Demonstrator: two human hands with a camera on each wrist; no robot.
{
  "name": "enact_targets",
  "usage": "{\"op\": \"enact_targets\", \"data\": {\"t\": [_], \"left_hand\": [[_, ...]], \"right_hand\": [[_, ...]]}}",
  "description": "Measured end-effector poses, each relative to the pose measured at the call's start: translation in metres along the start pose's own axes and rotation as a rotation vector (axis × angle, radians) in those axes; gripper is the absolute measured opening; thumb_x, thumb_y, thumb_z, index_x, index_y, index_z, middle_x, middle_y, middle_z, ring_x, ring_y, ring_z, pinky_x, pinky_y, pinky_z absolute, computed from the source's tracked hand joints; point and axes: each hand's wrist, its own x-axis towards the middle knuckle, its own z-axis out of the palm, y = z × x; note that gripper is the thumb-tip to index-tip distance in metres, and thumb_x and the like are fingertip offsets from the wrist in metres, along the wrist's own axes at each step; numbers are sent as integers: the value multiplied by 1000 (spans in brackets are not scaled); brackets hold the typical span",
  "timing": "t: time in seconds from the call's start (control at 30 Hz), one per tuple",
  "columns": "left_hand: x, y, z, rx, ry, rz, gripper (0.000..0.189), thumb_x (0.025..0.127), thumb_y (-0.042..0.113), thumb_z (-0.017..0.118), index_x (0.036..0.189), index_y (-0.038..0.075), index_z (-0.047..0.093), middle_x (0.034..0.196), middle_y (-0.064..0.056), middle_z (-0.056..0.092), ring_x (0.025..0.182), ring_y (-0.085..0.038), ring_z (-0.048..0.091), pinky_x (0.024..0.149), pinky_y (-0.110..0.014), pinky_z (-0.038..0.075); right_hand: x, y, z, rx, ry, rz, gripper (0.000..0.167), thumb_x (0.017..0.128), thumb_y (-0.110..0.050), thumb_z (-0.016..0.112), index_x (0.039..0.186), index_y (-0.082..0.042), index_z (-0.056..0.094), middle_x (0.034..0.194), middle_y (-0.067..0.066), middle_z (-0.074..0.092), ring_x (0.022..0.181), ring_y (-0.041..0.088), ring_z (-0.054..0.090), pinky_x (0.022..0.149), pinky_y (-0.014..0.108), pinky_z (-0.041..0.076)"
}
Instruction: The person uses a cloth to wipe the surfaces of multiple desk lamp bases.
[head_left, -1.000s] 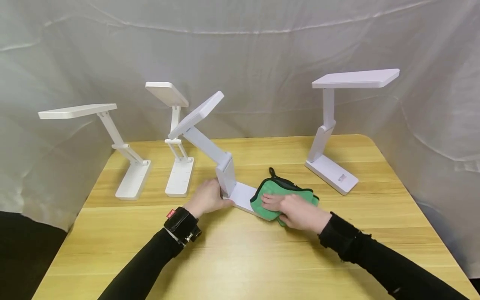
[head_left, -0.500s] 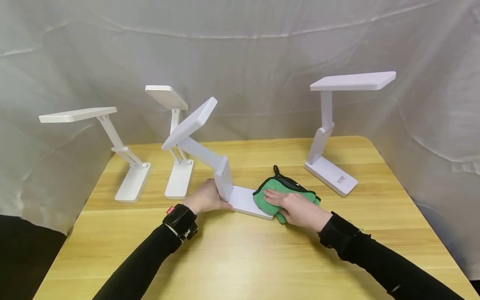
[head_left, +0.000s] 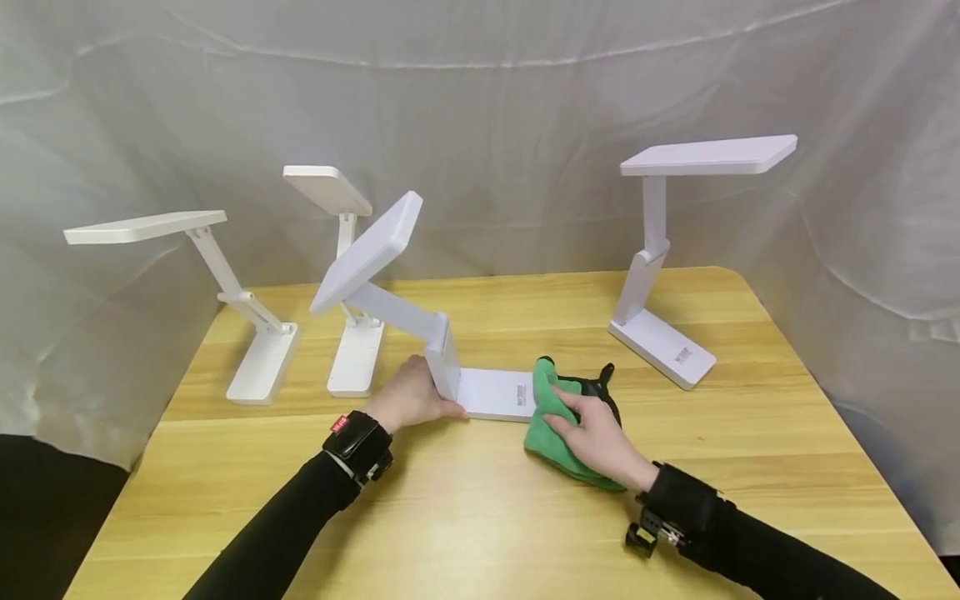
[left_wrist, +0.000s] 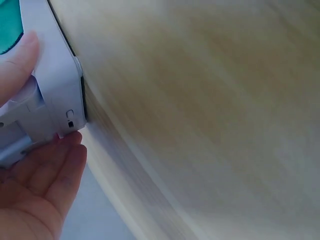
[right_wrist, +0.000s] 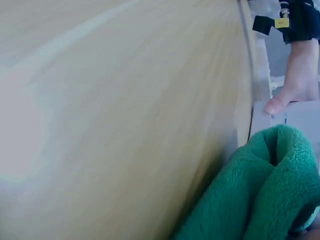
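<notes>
A white folding desk lamp (head_left: 491, 393) stands mid-table, its panel tilted up to the left. My left hand (head_left: 411, 397) grips the hinge end of its base. In the left wrist view, the thumb lies over the base (left_wrist: 52, 65) and the fingers bend against its end. My right hand (head_left: 600, 435) pinches a green cloth (head_left: 558, 450) with black trim, folded up against the base's right end. Part of the cloth lies on the tabletop. Up close in the right wrist view, the cloth (right_wrist: 260, 185) looks fluffy and bunched; the right fingers are mostly hidden.
Two more white lamps stand at the left: one near the edge (head_left: 262, 362), one behind the held lamp's panel (head_left: 356, 358). Another lamp (head_left: 663, 346) stands at the back right. Pale curtain (head_left: 487, 150) surrounds the wooden table (head_left: 465, 517) behind and at both sides.
The lamp has turned slightly, its panel shifting left and its base's right end swinging back. My right hand went from pressing the cloth flat to pinching it, uncovering the printed label.
</notes>
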Motion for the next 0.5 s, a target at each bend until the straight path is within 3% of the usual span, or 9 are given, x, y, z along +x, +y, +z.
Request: {"op": "enact_targets", "data": {"t": [0.13,0.27,0.5], "left_hand": [[0,3,-1,29,22,-20,67,64,33,96,114,6,61,99,-8,74,95,-25,71,95,-43,56],[1,7,2,68,39,-74,60,65,38,95,106,8,63,93,-6,74,91,-24,70,92,-43,56],[-1,11,4,63,54,-128,57,65,36,95,102,7,63,90,-7,73,88,-25,70,87,-42,56]], "right_hand": [[18,-5,0,72,19,77,45,100,-13,62,141,3,55,131,23,67,94,20,71,80,26,56],[32,-5,-1,117,27,141,46,102,-17,58,145,-1,51,135,21,65,112,28,69,90,36,57],[5,-10,4,105,6,131,49,100,-13,61,145,3,50,135,22,65,97,15,68,80,20,52]]}}
